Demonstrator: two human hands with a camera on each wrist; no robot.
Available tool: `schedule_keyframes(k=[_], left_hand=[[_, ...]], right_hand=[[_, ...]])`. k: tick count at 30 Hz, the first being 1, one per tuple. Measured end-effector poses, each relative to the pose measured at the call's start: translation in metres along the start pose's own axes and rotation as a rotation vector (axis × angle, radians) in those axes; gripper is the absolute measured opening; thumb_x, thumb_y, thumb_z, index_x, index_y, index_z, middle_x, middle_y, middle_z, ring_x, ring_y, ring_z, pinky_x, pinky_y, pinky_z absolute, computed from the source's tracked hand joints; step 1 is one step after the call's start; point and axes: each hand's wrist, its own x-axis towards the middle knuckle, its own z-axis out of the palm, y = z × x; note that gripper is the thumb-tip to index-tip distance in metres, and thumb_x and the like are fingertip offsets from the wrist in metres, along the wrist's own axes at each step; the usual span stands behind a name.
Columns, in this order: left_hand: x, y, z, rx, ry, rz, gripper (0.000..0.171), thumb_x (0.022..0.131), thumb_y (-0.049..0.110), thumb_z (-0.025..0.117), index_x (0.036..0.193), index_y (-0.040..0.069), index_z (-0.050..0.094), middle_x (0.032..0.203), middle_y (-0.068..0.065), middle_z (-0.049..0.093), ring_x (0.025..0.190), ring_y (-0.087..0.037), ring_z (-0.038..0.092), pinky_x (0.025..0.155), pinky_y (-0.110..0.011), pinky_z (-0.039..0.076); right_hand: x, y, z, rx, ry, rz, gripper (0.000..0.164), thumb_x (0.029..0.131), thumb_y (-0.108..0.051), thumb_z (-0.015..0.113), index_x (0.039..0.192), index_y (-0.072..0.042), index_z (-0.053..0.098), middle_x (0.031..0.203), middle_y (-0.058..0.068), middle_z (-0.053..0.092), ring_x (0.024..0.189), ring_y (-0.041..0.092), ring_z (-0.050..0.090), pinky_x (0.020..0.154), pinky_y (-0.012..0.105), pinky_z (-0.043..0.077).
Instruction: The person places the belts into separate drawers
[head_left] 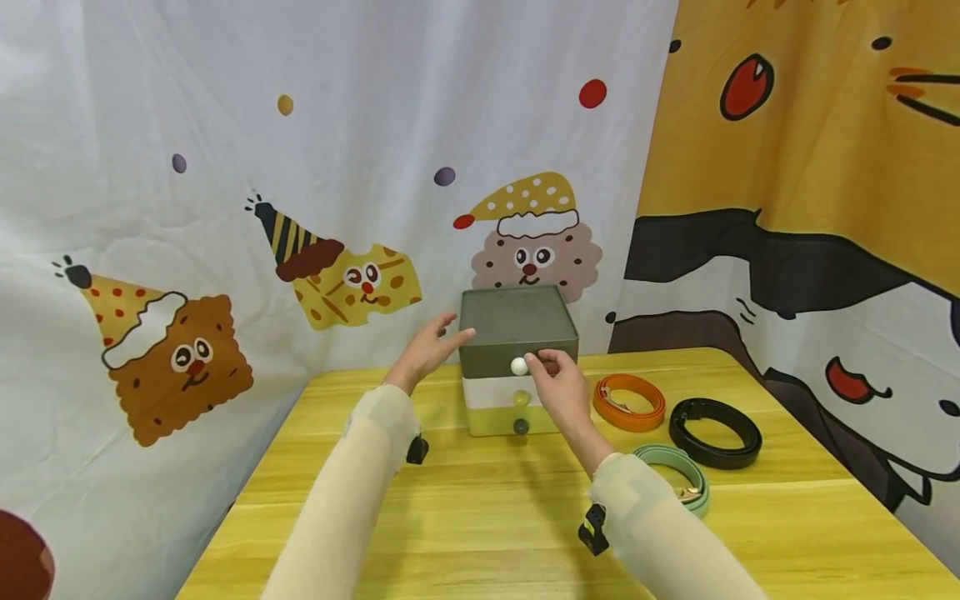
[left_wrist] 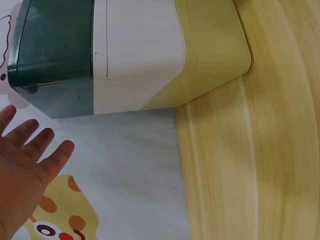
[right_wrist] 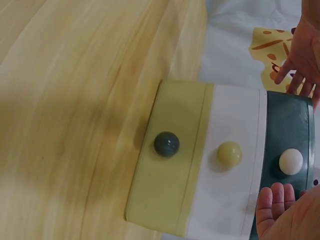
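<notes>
A small three-drawer box (head_left: 519, 317) stands at the back of the table, dark green on top, white in the middle and yellow at the bottom. Its round knobs are a white knob (right_wrist: 291, 161), a yellow knob (right_wrist: 229, 154) and a dark grey knob (right_wrist: 166, 144). All the drawers look closed. My left hand (head_left: 429, 350) is spread beside the box's left side, fingers apart and holding nothing. Close to the white knob is my right hand (head_left: 561, 390), its fingers loosely bent; the right wrist view shows the knob uncovered, with the fingertips (right_wrist: 276, 187) just beside it.
Right of the box lie three coiled belts: an orange belt (head_left: 651, 418), a black belt (head_left: 738, 457) and a light green belt (head_left: 697, 475). The wooden table (head_left: 480, 517) runs back to a cartoon-printed curtain (head_left: 360, 108) behind the box.
</notes>
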Motion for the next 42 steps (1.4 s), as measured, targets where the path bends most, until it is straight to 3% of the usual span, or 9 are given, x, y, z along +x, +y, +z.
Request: schedule_keyframes(k=[9,18,42], left_hand=[[0.001,-0.004,0.003,-0.019,-0.002,-0.003,0.081,0.092,0.063,0.059,0.157,0.023,0.031,0.160,-0.002,0.029,0.145,-0.027,0.030,0.113,-0.053,0.033],[0.002,-0.008,0.009,-0.013,0.003,0.008,0.076,0.096,0.052,0.060,0.157,0.016,0.032,0.160,-0.006,0.030,0.143,-0.030,0.034,0.112,-0.052,0.034],[0.006,-0.017,0.014,-0.099,-0.018,0.010,0.073,0.097,0.049,0.060,0.158,0.020,0.029,0.157,-0.011,0.034,0.141,-0.031,0.036,0.112,-0.050,0.036]], right_hand=[[-0.008,0.007,0.015,0.038,0.024,0.003,0.043,0.095,-0.042,0.066,0.123,-0.009,0.064,0.104,0.011,0.067,0.089,0.025,0.064,0.073,0.037,0.054],[-0.013,0.011,0.026,0.058,0.047,0.032,0.043,0.093,-0.039,0.070,0.124,-0.010,0.062,0.104,0.008,0.068,0.094,0.022,0.066,0.075,0.038,0.054],[-0.007,0.014,0.054,0.137,0.243,0.042,0.038,0.090,-0.033,0.075,0.117,-0.009,0.064,0.097,0.007,0.069,0.083,0.023,0.065,0.067,0.034,0.051]])
